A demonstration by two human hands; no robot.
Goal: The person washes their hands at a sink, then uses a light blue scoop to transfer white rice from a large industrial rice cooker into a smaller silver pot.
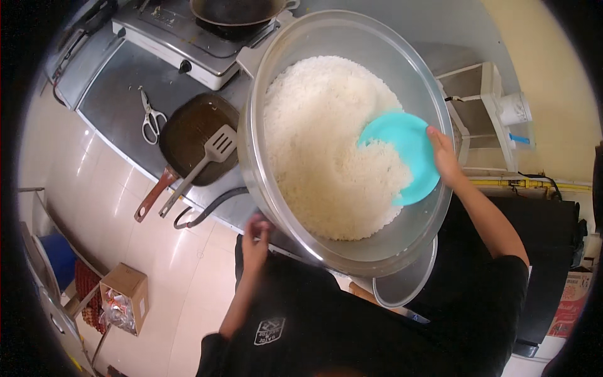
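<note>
A large metal pot (419,70) stands before me, tilted in my view, with a broad mound of white rice (320,136) inside. My right hand (444,158) grips the rim of a turquoise plastic dish (418,143) at the pot's right side. Rice covers part of that dish, and its far edge is sunk into the mound. Blurred, my left hand (256,240) hovers by the pot's lower left side and the counter edge. Its fingers are loosely bent, with nothing visible in them; whether it touches the pot cannot be told.
Left of the pot, a square frying pan (188,136) carries a slotted spatula (220,145); kitchen scissors (150,120) lie beside it. A gas stove (188,42) holds a wok (238,12). Below right stands a metal container (407,278). A cardboard box (134,287) sits on the floor.
</note>
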